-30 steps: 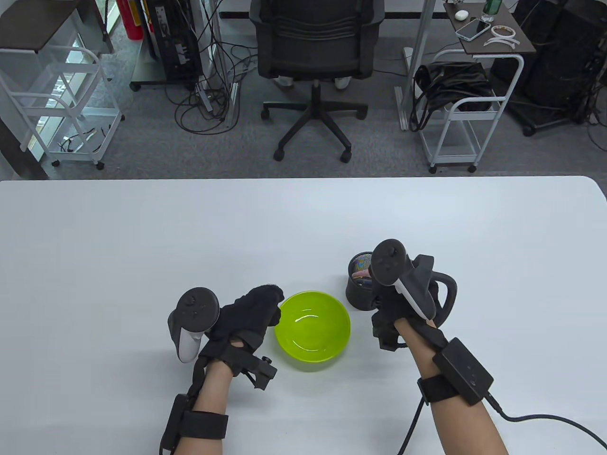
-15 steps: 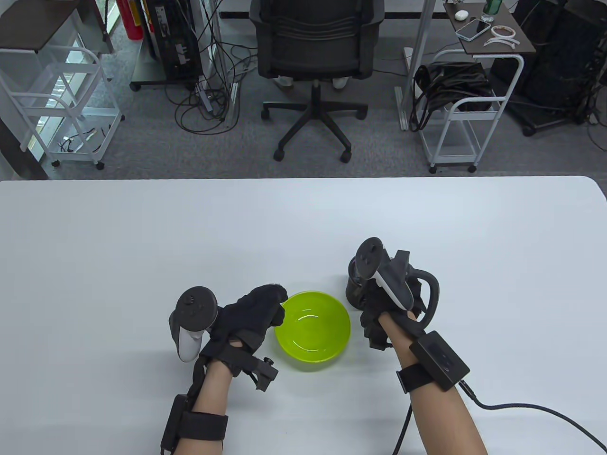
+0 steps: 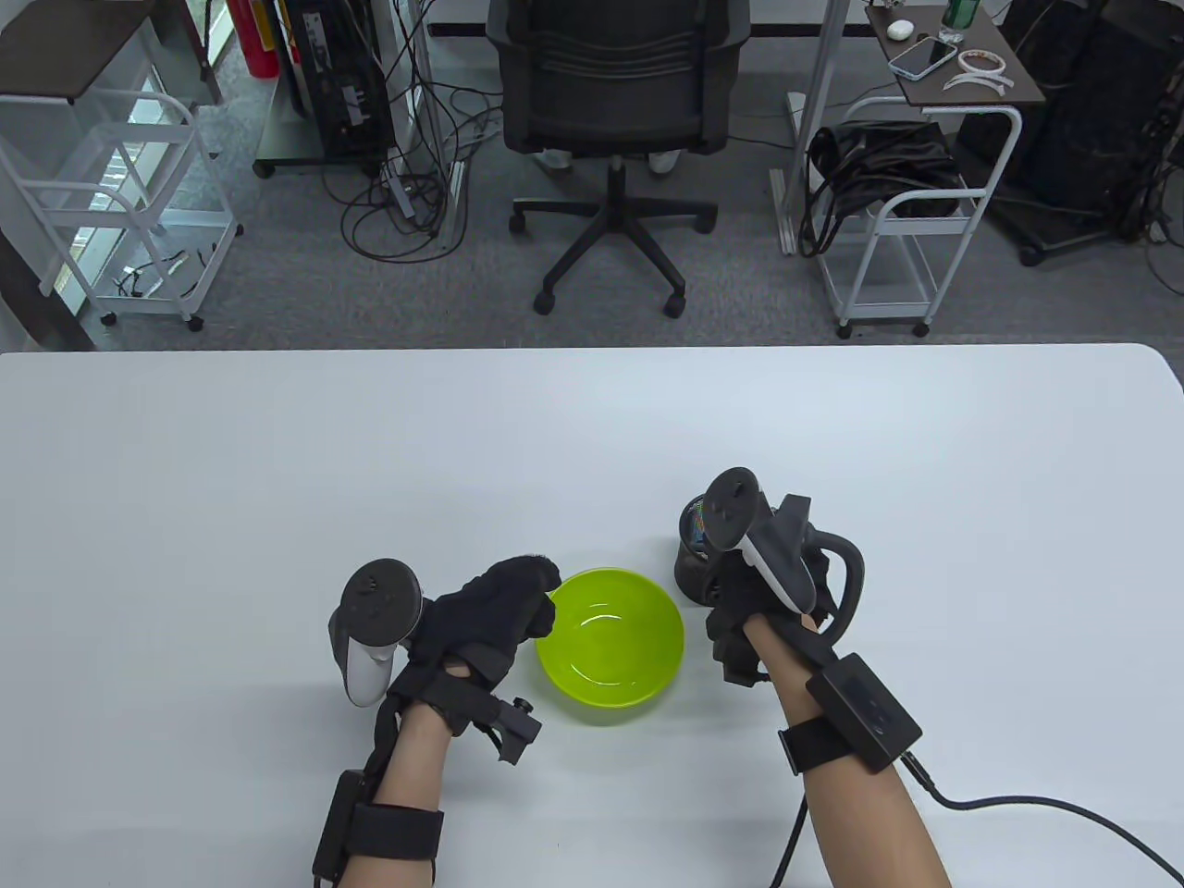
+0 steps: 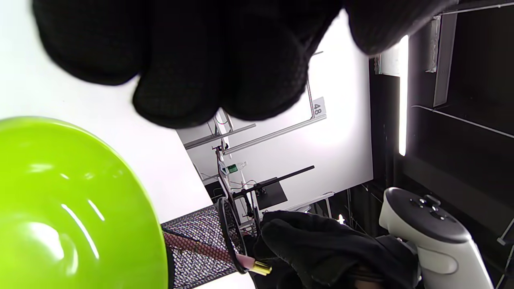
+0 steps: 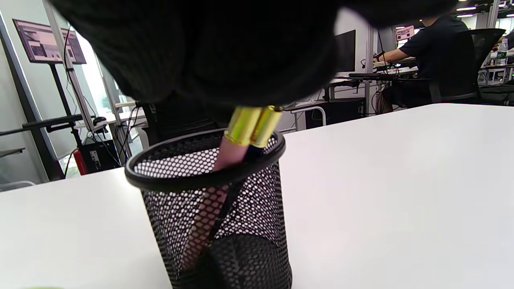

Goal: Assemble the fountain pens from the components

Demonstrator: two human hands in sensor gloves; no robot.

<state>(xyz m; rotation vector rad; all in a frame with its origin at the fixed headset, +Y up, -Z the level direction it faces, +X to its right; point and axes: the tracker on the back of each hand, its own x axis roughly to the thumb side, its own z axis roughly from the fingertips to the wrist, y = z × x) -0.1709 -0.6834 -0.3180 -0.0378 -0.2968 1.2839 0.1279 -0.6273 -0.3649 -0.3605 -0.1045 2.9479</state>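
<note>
A black mesh pen cup [image 3: 689,566] stands right of an empty green bowl [image 3: 610,638]. In the right wrist view the cup [image 5: 217,200] holds a pink pen piece [image 5: 225,156] and a black one, both with gold ends [image 5: 253,124]. My right hand [image 3: 720,592] is over the cup, and its fingers close over those gold ends. The left wrist view shows the pink piece's gold tip [image 4: 260,267] past the cup's rim, against my right glove [image 4: 321,249]. My left hand [image 3: 541,601] rests at the bowl's left rim, loosely curled and holding nothing.
The white table [image 3: 277,462] stretches wide around the bowl and cup. A cable [image 3: 1036,819] trails from my right wrist toward the table's right front. An office chair [image 3: 615,111] and carts stand beyond the far edge.
My right hand moved left from beside the cup to over its mouth and now covers most of it. My left hand and the bowl have not moved.
</note>
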